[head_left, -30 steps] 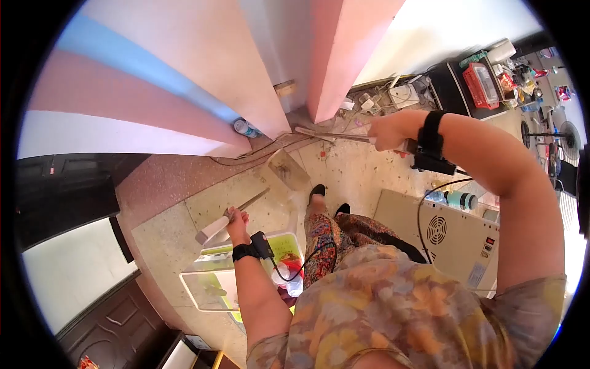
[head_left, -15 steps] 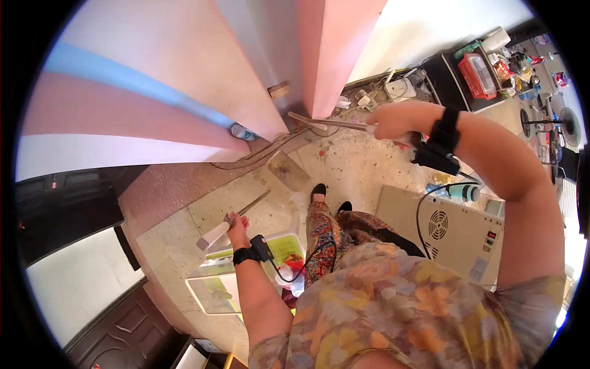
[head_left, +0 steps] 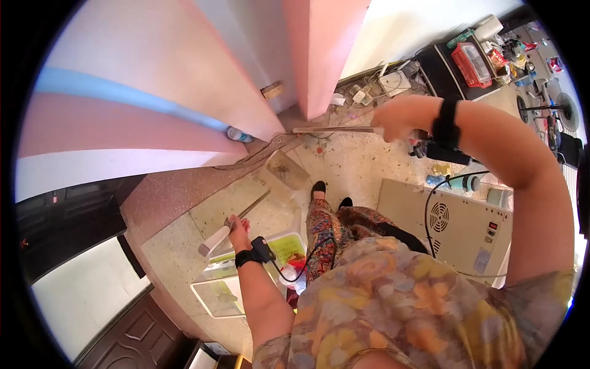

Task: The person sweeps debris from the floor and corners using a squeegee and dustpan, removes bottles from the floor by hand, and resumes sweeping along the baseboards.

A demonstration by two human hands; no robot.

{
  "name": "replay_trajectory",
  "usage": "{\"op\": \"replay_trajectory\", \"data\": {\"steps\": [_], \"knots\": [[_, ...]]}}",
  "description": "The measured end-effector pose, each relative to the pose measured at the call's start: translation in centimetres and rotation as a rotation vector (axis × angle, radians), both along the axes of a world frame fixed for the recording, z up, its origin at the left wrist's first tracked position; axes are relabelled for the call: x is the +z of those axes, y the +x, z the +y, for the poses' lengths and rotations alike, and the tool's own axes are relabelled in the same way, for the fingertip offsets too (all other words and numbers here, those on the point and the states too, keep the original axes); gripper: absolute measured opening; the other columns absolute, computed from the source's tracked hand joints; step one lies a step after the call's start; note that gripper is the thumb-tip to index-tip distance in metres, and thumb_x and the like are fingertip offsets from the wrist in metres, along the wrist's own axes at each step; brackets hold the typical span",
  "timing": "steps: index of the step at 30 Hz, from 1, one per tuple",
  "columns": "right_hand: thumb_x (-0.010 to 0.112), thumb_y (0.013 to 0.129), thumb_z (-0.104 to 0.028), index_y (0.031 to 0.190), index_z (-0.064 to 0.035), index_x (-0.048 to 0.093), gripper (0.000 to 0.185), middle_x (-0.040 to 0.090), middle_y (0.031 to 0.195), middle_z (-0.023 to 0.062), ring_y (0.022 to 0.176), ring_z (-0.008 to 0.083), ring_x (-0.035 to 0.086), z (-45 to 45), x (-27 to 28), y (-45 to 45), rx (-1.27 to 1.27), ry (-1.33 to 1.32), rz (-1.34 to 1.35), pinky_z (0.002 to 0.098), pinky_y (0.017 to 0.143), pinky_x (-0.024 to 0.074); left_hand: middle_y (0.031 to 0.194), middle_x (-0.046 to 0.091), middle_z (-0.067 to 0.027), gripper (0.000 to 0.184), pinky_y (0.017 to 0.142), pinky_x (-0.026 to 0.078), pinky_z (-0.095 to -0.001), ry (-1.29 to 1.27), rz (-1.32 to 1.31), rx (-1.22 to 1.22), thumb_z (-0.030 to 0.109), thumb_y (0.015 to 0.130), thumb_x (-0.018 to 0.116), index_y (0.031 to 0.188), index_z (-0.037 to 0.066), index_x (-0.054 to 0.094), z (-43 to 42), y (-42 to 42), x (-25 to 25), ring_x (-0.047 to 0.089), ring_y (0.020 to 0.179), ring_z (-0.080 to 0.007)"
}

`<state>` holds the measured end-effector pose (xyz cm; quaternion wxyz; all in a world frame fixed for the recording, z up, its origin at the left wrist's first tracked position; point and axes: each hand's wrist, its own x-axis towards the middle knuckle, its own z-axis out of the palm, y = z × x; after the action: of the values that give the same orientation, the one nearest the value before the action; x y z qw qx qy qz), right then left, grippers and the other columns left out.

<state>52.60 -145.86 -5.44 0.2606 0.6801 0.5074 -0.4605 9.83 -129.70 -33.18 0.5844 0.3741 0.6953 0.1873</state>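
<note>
My left hand (head_left: 238,231) is wrapped round the handle of a dustpan (head_left: 286,170), whose pan rests on the floor in front of my feet. My right hand (head_left: 393,120), raised at the right, grips a long thin stick (head_left: 338,130) that looks like a broom handle. Its far end lies near the foot of the pink pillar, and its head cannot be made out clearly. Small scraps are scattered on the tiled floor (head_left: 344,157) near it.
A can (head_left: 239,134) sits by the wall base. Cables and a white box (head_left: 394,83) lie near the black cabinet (head_left: 452,74). A beige machine (head_left: 442,224) stands right of my legs, with bottles behind it. A green-and-white bin (head_left: 286,246) is below my left hand.
The stick in my right hand has swung slightly, and its far end now sits a little differently by the pillar. The whole view has shifted slightly. My left hand keeps its hold.
</note>
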Motion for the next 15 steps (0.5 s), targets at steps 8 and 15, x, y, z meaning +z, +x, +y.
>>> {"op": "replay_trajectory", "data": {"steps": [8,15], "knots": [[0.044,0.075,-0.011,0.118,-0.0085,0.044,0.043,0.055,0.064,0.0092,0.046,0.0172,0.056,-3.4,2.0,0.4,-0.494,0.005,0.1,0.0292,0.042,0.0467,0.071,0.058,-0.0074,0.02,0.047,0.042,-0.0221,-0.029,0.043,0.01,0.022,0.081,0.053,0.093,0.006,0.052,0.2,-0.4,0.0,0.054,0.056,-0.0117],[0.046,0.077,-0.011,0.12,-0.0064,0.042,0.044,0.055,0.064,0.0094,0.046,0.0147,0.054,-9.0,5.1,-1.0,-0.79,0.03,0.234,0.0277,0.044,0.0456,0.065,0.058,-0.0074,0.018,0.048,0.045,-0.0246,-0.386,0.053,-0.41,0.021,0.076,0.053,0.074,0.003,0.057,-1.8,4.1,1.6,0.055,0.053,-0.0164]]}}
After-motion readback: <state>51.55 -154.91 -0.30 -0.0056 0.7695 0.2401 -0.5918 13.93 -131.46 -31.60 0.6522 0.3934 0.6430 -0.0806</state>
